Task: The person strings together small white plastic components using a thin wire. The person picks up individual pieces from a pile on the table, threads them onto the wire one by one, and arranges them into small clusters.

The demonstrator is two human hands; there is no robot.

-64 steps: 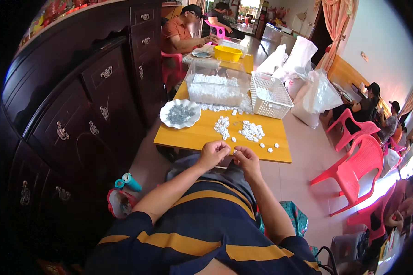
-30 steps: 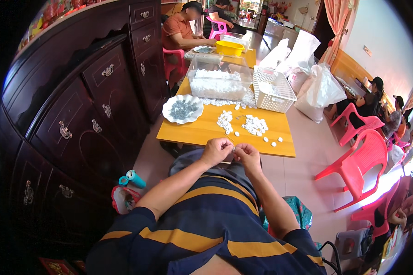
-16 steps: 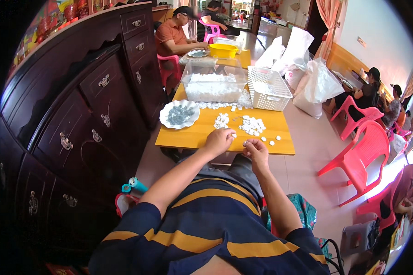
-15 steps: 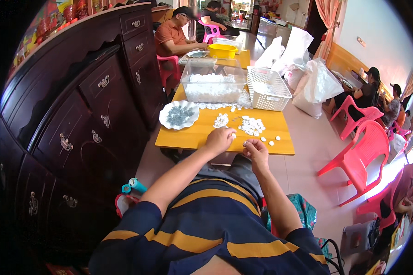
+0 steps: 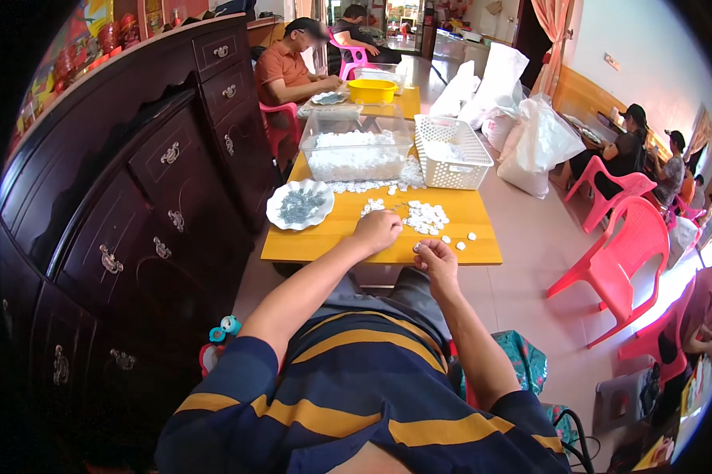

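- at the near side of the bench [image 5: 324, 243], we hold both hands out in front of us, well inside the forearms' reach and near each other but apart.
- our right hand [image 5: 437, 259] pinches a small white piece [image 5: 417, 247] between thumb and fingertips, just about over the front edge.
- our left hand [image 5: 377, 229] is turned back-up with its fingers curled, just in front of the left cluster [image 5: 372, 206] of white pieces; we cannot tell whether it grips anything (its own back hides the fingertips).
- beside that cluster, to the right, we see a larger heap [image 5: 427, 219] of similar white pieces, with a few loose pieces [image 5: 461, 246] lying near it.
- to our left we have a scalloped white plate [image 5: 275, 207] bearing many small greyish bits.
- behind the heaps we see a clear bin [image 5: 399, 162] partly filled with white pieces, and just right of it a white perforated basket [image 5: 461, 175].
- farther off we make out a yellow basin [image 5: 372, 93], near a seated co-worker [image 5: 283, 73] in an orange shirt.
- right of the bench, bulky whitish sacks [image 5: 536, 150] stand on the floor [image 5: 522, 276].
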